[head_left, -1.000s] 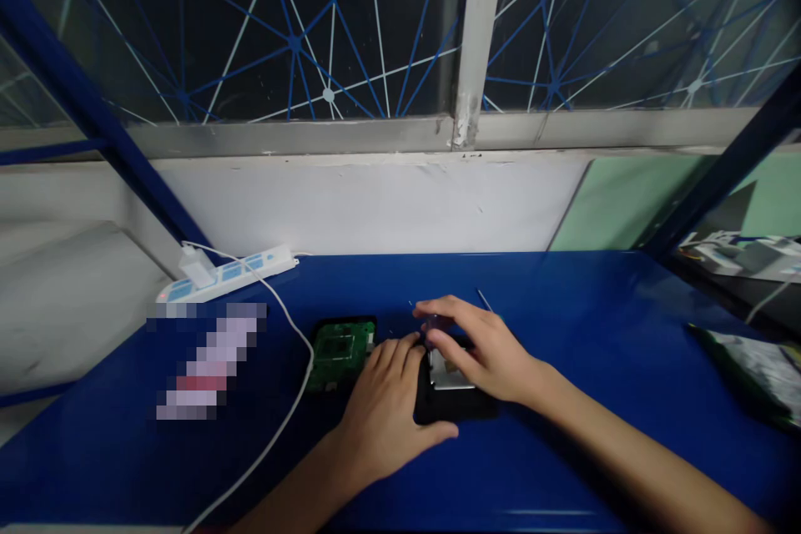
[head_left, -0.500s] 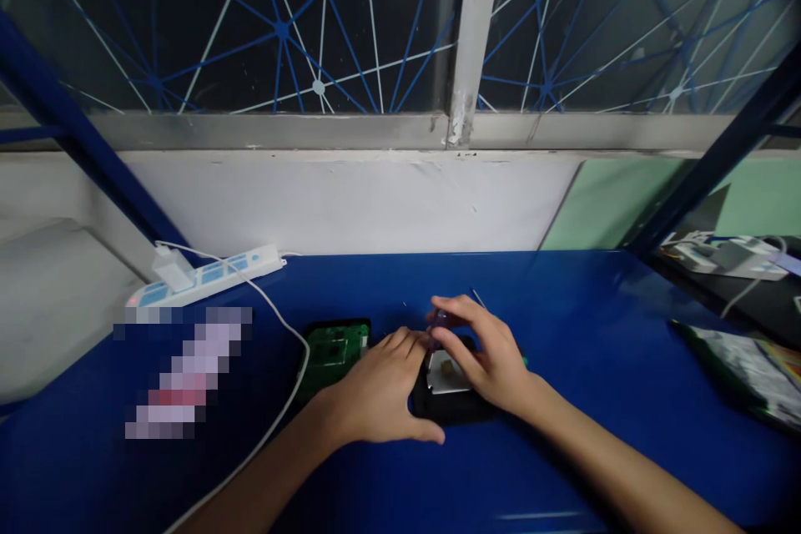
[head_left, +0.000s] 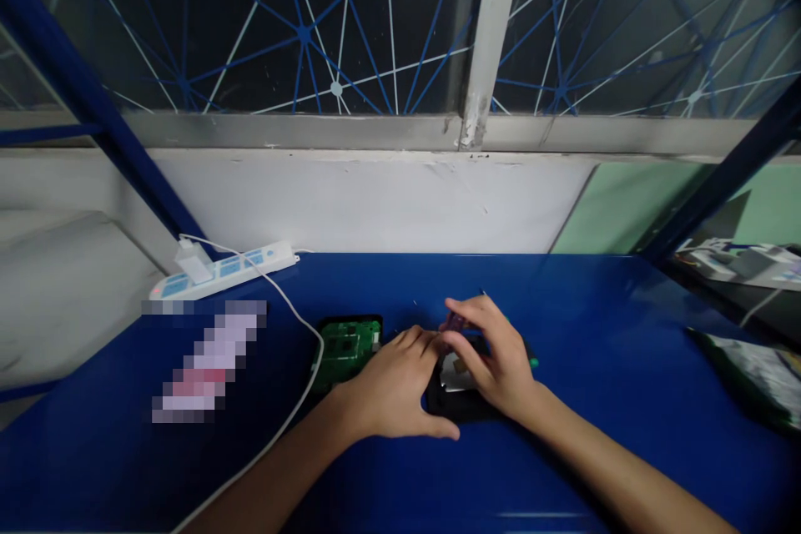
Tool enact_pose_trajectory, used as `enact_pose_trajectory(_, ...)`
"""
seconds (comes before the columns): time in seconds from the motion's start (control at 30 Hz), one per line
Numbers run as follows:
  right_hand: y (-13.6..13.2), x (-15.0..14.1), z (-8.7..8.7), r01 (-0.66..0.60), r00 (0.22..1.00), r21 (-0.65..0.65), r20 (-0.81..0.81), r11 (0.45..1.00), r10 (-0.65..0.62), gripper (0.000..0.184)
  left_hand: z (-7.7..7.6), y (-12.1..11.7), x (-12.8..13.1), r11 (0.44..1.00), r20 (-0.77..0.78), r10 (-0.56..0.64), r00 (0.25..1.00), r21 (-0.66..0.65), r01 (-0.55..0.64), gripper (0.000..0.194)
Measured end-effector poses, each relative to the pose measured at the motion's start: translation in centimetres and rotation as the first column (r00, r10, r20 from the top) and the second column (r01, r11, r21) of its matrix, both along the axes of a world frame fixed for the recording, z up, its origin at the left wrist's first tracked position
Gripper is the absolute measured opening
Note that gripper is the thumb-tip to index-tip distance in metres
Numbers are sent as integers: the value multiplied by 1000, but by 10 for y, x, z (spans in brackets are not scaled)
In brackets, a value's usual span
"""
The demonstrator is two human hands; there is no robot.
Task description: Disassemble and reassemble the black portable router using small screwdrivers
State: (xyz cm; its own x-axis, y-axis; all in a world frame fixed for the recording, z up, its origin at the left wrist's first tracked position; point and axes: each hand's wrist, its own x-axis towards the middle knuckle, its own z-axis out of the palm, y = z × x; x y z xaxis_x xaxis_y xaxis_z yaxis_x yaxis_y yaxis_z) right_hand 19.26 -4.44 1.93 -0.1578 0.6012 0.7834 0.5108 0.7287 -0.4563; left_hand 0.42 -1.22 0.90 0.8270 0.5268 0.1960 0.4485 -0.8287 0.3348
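Note:
My right hand pinches a screwdriver by its purple translucent handle, upright between thumb and fingers; its tip is hidden. Below it lies a black casing with a silver metal plate inside. Reaching over the casing's left side, my left hand has its thumb stretched apart and its fingertips close to the screwdriver. Left of that hand, a green circuit board sits in a black shell, partly covered by my left forearm. A green tip pokes out behind my right hand.
A white power strip with a plugged-in adapter stands at the back left. Its white cable runs across the circuit board's edge toward me. A blurred-out pinkish item lies left. At right is a dark-edged packet on the blue table.
The whole view has swung slightly left, so everything appears further right. Both hands keep nearly the same pose over the casing, with the screwdriver still in my right fingers.

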Motion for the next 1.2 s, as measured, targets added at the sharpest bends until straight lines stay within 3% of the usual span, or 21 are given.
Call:
enact_pose_trajectory(0.13, -1, -1, 0, -6, 1000, -28, -9, 1000, 6, 43, 3, 0, 0, 1000, -2, -8, 1000, -16, 8, 84)
enact_pose_trajectory(0.23, -3, -2, 3, -62, 998, -92, -10, 994, 61, 51, 5, 0, 0, 1000, 11, -8, 1000, -23, 8, 86)
enact_pose_trajectory(0.37, -3, -3, 3, -58, 998, -16, 1, 998, 58, 59, 6, 0, 1, 999, -15, 4, 1000, -46, -5, 89)
enact_pose_trajectory(0.5, -2, -1, 0, -2, 1000, 35, -11, 999, 2, 51, 6, -1, 0, 999, -2, 14, 1000, -51, -14, 93)
enact_pose_trajectory(0.63, -1, 3, 0, -10, 1000, -12, 1, 1000, 10, 44, 6, 0, 0, 998, 16, 5, 1000, -66, -3, 87)
enact_pose_trajectory(0.77, -1, 4, 0, -44, 999, -85, 25, 995, 46, 51, 5, 1, 0, 998, 4, -8, 1000, -57, 9, 83)
enact_pose_trajectory(1.03, -1, 2, 0, -84, 996, -130, 26, 988, 89, 57, -1, 4, 0, 999, -17, -25, 1000, -33, 25, 91)
enact_pose_trajectory(1.2, 2, 2, -2, -40, 999, -65, -7, 997, 39, 53, 0, 3, 0, 1000, -33, -23, 999, -20, 23, 92)
